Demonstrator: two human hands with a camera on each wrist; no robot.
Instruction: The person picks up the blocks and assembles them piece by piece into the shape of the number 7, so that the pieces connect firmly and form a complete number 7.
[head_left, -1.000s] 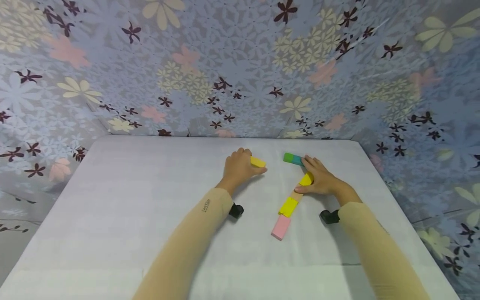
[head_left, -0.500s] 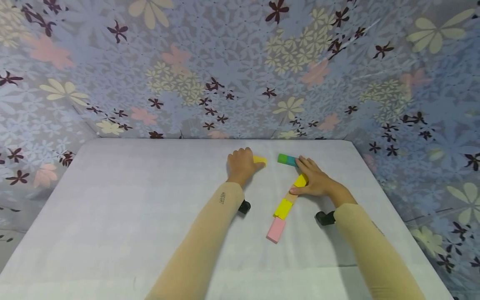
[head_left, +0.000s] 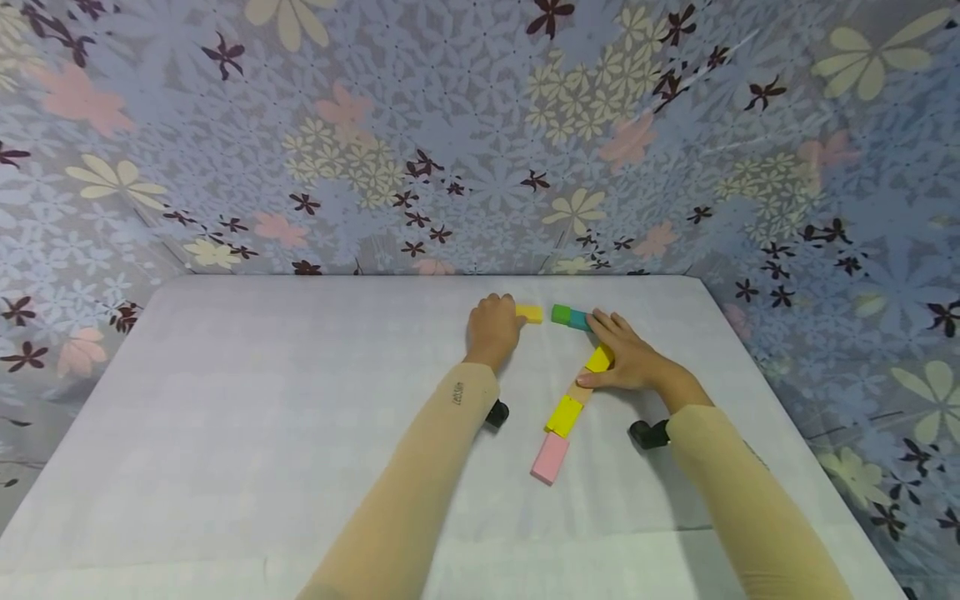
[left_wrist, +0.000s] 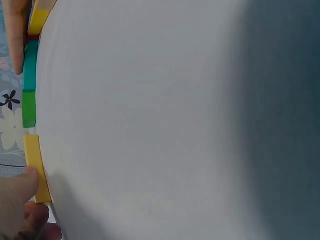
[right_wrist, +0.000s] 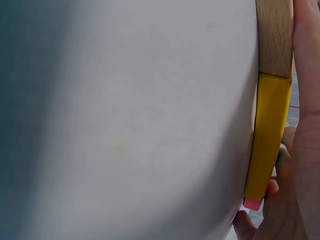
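At the far side of the table, my left hand [head_left: 491,329] pinches one end of a yellow block [head_left: 530,314]. A small gap separates its free end from a green block [left_wrist: 29,110], which adjoins a teal block [head_left: 578,320]. My right hand [head_left: 630,354] lies over the bend in the row with fingers spread, fingertips at the teal block. Its thumb touches a plain wooden block [head_left: 581,387] just below another yellow block [right_wrist: 270,130]. A sliver of a red block [right_wrist: 252,203] shows at the bend; the hand hides most of it in the head view.
From the wooden block the row runs toward me through a yellow block [head_left: 565,416] to a pink block [head_left: 551,458]. A white cloth covers the table [head_left: 262,433]. Flower-patterned fabric [head_left: 480,125] stands behind it. Black wrist-camera mounts show under both sleeves.
My left hand has moved right with the yellow block, narrowing the gap to the green block. The yellow block has turned from slanted to nearly level with it. My right hand stays on the row.
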